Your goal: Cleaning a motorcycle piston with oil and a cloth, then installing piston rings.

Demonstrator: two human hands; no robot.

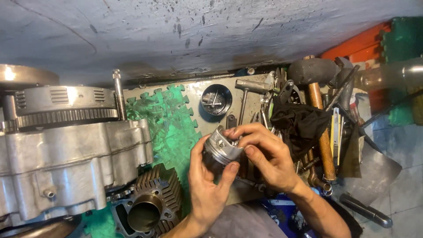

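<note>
i have the piston (221, 147) clamped between my left hand (207, 185) under its skirt and my right hand (264, 154) fingertips on its ringed crown, above the mat (167, 123); it looks rigid, oily-slick, so i'd grip below the rings.

Bare forearms, no sleeves, no gloves; grease-smudged fingers (257, 128).
</note>
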